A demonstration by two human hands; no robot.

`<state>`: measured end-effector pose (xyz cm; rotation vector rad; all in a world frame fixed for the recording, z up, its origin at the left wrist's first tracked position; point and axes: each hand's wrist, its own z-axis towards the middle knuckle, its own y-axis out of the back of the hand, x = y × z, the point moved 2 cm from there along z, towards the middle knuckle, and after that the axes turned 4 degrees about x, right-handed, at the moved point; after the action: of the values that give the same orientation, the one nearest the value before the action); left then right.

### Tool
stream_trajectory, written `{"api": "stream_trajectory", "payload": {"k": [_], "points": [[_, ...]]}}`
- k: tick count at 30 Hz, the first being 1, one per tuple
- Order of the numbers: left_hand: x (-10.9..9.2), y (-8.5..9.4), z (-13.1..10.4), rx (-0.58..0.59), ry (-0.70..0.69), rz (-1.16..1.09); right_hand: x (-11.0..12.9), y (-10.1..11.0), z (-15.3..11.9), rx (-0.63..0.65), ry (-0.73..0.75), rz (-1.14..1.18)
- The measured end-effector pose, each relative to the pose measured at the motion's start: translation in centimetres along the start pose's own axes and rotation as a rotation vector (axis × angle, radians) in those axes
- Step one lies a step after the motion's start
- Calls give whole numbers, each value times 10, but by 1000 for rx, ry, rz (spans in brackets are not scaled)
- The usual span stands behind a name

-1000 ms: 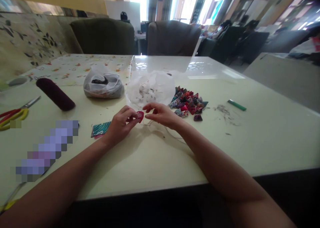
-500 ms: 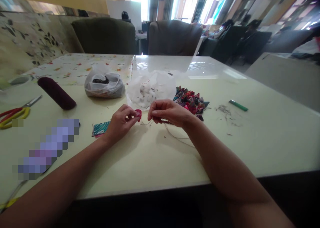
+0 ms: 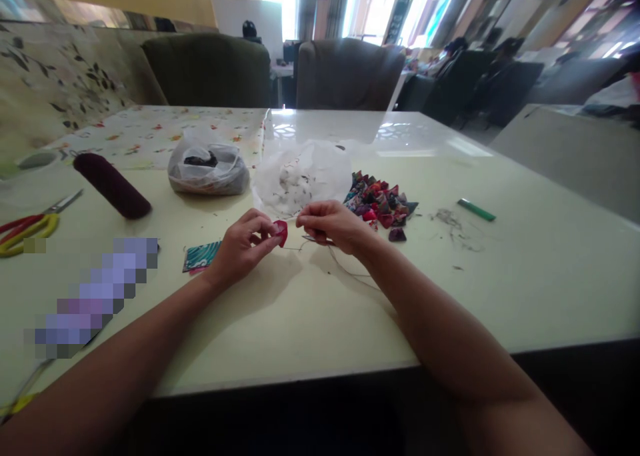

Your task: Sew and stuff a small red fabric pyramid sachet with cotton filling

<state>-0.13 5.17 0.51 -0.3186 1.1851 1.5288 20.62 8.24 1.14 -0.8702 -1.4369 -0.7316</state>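
Note:
My left hand (image 3: pixel 250 243) pinches a small folded piece of red cloth (image 3: pixel 281 233) between thumb and fingertips. Just right of it, my right hand (image 3: pixel 330 224) is closed in a pinch; what sits between its fingertips is too small to make out. A thin pointed metal tool (image 3: pixel 311 239) shows under the right hand's fingers, and I cannot tell whether it is held or lies on the table. Loose thread (image 3: pixel 345 269) trails below the right hand. Beside the left wrist lies a teal patterned cloth piece (image 3: pixel 201 257). Behind the right hand is a heap of folded multicoloured cloth pieces (image 3: pixel 383 199).
A white plastic bag with scraps (image 3: pixel 300 179) and a fuller bag (image 3: pixel 210 173) stand behind the hands. To the left are a dark purple roll (image 3: pixel 113 186), scissors (image 3: pixel 40 226) and a blurred-out object (image 3: pixel 95 296). A green-handled object (image 3: pixel 477 209) lies right, near thread scraps (image 3: pixel 450 223).
The red cloth has turned and shows more of its face. My right hand has shifted slightly, uncovering more of the pointed metal tool and a dark cloth piece by the heap.

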Motion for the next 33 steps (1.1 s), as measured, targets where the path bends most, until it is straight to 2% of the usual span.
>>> {"api": "stream_trajectory", "payload": {"k": [4,7,9,11,13,15,17,22,27,30,33], "points": [[8,-1,0,10,121,-80,16,10,-7,44,32,94],[10,-1,1,17,179,-131,26,13,-15,106,55,48],[10,0,1,12,197,-157,30,13,-20,171,27,-102],[10,0,1,3,209,-176,30,12,-21,186,15,-382],[10,0,1,1,224,-187,28,12,-19,35,106,-673],[10,0,1,8,238,-188,24,8,-16,-156,255,-791],[10,-1,0,26,248,-184,17,-1,-13,-209,328,-727],[8,-5,-2,106,252,-167,8,-26,-13,-89,302,-610],[8,-8,-3,133,262,-199,4,-30,-12,8,217,-499],[7,-10,-3,109,310,-337,0,-28,-9,-15,213,-391],[4,-12,-5,20,438,-543,-3,-27,-6,-121,263,-319]]}}
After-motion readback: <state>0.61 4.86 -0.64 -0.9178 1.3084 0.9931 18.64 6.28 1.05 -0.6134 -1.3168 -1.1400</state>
